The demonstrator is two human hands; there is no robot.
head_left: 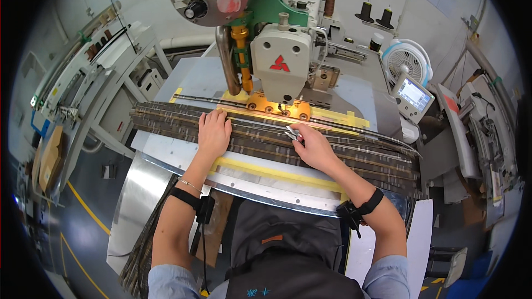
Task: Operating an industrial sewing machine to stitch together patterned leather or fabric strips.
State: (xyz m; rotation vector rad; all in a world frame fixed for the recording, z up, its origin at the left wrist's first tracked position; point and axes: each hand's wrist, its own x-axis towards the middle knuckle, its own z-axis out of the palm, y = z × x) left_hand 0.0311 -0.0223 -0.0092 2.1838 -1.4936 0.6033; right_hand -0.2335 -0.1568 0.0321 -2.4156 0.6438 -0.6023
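Note:
Long dark strips (260, 147) with brown and grey lines lie side by side across the sewing machine's bed. My left hand (215, 133) rests on them left of the needle, fingers stretched out and nothing held. Closed around small metal thread snips (291, 133), my right hand (315, 148) is over the strips just in front of the needle area. An orange clamp plate (270, 109) with round holes sits under the lit white sewing machine head (281, 58), at the far edge of the strips. One narrow dark strip runs along that plate.
Yellow tape (277, 175) lines the near side of the bed. At the right stand a control screen (413, 97) and a white fan (406, 62). Dark thread cones (364, 12) stand behind. More strips (147, 249) hang down at the lower left. Other machines flank both sides.

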